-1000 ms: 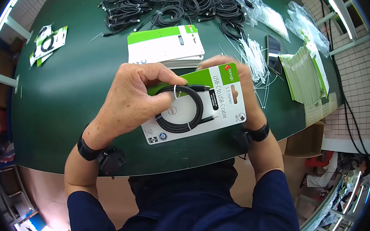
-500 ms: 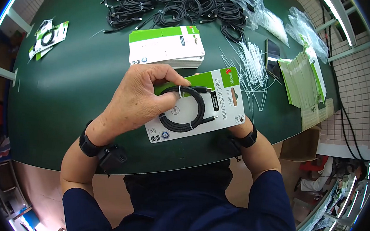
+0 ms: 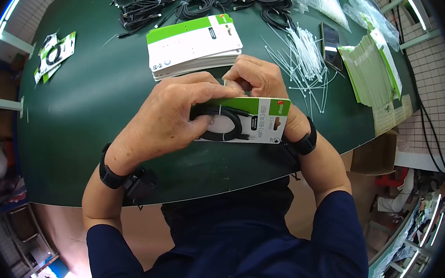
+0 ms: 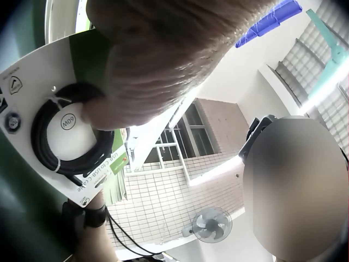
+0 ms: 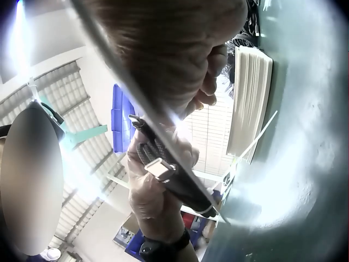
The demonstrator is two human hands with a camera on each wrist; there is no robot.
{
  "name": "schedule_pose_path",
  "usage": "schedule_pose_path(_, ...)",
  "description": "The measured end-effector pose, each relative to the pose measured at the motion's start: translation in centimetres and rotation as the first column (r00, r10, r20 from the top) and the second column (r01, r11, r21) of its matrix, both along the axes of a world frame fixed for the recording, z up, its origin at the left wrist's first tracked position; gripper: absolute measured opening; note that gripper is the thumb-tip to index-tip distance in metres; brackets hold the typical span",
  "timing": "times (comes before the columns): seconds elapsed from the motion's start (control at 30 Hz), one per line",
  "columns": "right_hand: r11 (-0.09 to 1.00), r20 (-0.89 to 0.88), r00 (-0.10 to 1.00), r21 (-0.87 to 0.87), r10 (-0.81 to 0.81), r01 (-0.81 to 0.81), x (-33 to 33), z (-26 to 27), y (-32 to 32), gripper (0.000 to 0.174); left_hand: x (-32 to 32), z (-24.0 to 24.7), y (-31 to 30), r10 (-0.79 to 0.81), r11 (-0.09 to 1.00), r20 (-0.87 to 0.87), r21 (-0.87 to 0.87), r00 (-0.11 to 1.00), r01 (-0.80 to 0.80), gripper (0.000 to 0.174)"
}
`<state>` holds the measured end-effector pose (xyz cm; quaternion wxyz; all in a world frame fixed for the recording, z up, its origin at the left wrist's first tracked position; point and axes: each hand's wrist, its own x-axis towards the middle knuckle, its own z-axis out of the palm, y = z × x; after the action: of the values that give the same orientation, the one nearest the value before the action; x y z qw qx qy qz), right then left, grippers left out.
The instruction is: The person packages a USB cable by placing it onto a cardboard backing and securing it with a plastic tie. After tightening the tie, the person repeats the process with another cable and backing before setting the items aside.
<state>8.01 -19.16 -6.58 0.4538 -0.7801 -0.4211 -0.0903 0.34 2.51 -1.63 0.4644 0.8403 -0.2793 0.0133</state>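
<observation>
My left hand (image 3: pixel 170 109) grips a green-and-white retail card (image 3: pixel 273 121) by its left part, thumb in front over a coiled black USB-C cable (image 3: pixel 242 125). In the left wrist view the thumb presses inside the cable coil (image 4: pixel 41 134), which lies against the card face. Behind the card's upper edge, my right hand (image 3: pixel 261 77) has its fingers curled, tips close to the left fingertips, pinching a thin white cable tie (image 3: pixel 225 81). The right wrist view shows the card edge-on, a metal USB-C plug (image 5: pixel 160 169) and a white tie tail (image 5: pixel 256 136) sticking out behind.
A stack of printed cards (image 3: pixel 188 45) lies just beyond the hands. Black cables (image 3: pixel 191 3) are heaped at the back. Loose white cable ties (image 3: pixel 305 54), a phone (image 3: pixel 330 45) and a row of folded cards (image 3: pixel 369 72) lie right; finished packs (image 3: pixel 54 55) lie far left.
The card has tipped so its face looks foreshortened. My right hand, mostly hidden behind the card half a second ago, has come up to its top edge by the left fingertips.
</observation>
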Motion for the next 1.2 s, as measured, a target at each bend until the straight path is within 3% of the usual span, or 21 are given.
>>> schedule_pose_path(0.17, 0.999, 0.063, 0.998, 0.024, 0.028, -0.030, -0.4, -0.8, 0.7, 0.014, -0.8, 0.5, -0.5, -0.034, 0.997, -0.006, 0.075, 0.999, 0.034, 0.045)
schedule_pose_path(0.6, 0.998, 0.027, 0.998, -0.041, -0.051, 0.052, -0.7, -0.9, 0.7, 0.009, -0.8, -1.2, -1.2, 0.052, 0.988, 0.144, 0.138, 0.988, -0.072, 0.025)
schedule_pose_path(0.73, 0.984, -0.111, 0.993, -0.179, -0.035, 0.015, -0.1, -0.8, -0.1, 0.004, -0.9, -1.1, -1.4, 0.106, 0.983, 0.173, 0.131, 0.979, -0.129, 0.026)
schedule_pose_path(0.83, 0.994, -0.580, 0.808, 0.044, 0.104, -0.096, 0.8, -0.8, -0.5, 0.005, -0.6, -0.7, -1.0, 0.144, 0.981, 0.119, 0.112, 0.982, -0.157, 0.028)
schedule_pose_path(0.87, 0.994, -0.567, 0.817, 0.044, 0.104, -0.096, 1.1, -0.6, -0.7, 0.005, -0.3, -1.0, -0.7, 0.210, 0.977, 0.081, 0.030, 0.974, -0.213, 0.028)
schedule_pose_path(0.97, 0.913, -0.670, 0.724, 0.381, 0.163, 0.148, 1.7, 0.1, -1.5, 0.017, 0.4, -1.5, 0.0, 0.344, 0.930, 0.012, -0.138, 0.939, -0.339, 0.028)
schedule_pose_path(1.07, 0.934, -0.725, 0.673, 0.326, 0.147, 0.146, 2.0, 0.4, -2.4, 0.026, 1.1, -1.2, 0.4, 0.360, 0.752, -0.312, -0.460, 0.879, -0.472, 0.027)
schedule_pose_path(1.13, 0.945, -0.749, 0.649, 0.296, 0.137, 0.142, 1.2, 1.2, -1.7, 0.032, 1.6, -1.7, 0.7, 0.363, 0.722, -0.311, -0.502, 0.878, -0.476, 0.026)
schedule_pose_path(1.2, 0.872, -0.660, 0.674, 0.487, 0.333, 0.046, -0.8, 1.8, 0.2, 0.035, 1.8, -2.4, 0.7, 0.344, 0.668, -0.348, -0.562, 0.872, -0.488, 0.024)
